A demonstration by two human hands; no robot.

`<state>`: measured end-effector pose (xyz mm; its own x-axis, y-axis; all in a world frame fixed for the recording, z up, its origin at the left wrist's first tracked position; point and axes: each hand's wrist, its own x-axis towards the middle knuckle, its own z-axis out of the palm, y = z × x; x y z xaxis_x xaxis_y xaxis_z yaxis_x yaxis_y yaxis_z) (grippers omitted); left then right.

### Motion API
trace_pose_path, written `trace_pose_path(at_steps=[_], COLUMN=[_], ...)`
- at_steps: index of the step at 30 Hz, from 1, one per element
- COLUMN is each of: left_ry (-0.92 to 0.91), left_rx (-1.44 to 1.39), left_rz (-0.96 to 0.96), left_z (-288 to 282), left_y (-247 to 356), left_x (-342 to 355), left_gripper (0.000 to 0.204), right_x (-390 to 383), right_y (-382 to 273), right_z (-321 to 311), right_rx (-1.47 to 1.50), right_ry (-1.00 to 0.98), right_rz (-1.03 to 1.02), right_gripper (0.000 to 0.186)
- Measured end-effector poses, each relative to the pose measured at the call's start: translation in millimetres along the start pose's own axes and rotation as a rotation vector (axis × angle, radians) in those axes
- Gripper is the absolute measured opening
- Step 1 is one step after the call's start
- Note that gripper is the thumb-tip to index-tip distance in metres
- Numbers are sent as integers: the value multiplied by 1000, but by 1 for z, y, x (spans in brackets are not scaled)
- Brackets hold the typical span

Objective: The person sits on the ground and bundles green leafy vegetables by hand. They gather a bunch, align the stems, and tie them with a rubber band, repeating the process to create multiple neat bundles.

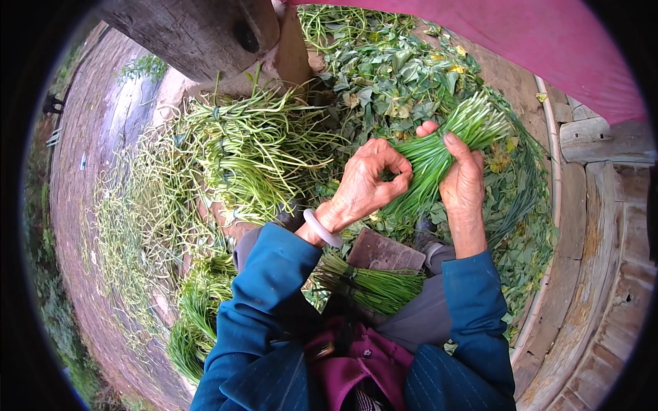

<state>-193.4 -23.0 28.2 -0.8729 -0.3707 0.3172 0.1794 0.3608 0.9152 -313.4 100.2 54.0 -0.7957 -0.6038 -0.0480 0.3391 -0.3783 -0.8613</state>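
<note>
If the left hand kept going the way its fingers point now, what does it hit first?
Probably straight into the bunch of thin green stalks held by the right hand; the left hand already pinches it, fingers pointing right.

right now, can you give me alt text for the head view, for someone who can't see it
Seen from above, a person's right hand grips a bunch of thin green stems while the left hand pinches it partway down. A tied bundle of stems lies on the lap, loose curly stems are heaped to the left, and stripped green leaves fill a shallow basket beyond.
</note>
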Motion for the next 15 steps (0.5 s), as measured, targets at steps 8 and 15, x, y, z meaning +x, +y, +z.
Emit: trace_pose_path(at_steps=[8, 15], left_ry=[-130, -201], left_rx=[-680, -843], left_rz=[-467, -561], left_z=[-12, -18], left_y=[0, -3], left_x=[6, 8], left_gripper=[8, 23], right_x=[0, 1], right_y=[-2, -4], right_z=[2, 2], right_rx=[-112, -73], right_ry=[-18, 38], right_rz=[-26, -6], right_gripper=[26, 25])
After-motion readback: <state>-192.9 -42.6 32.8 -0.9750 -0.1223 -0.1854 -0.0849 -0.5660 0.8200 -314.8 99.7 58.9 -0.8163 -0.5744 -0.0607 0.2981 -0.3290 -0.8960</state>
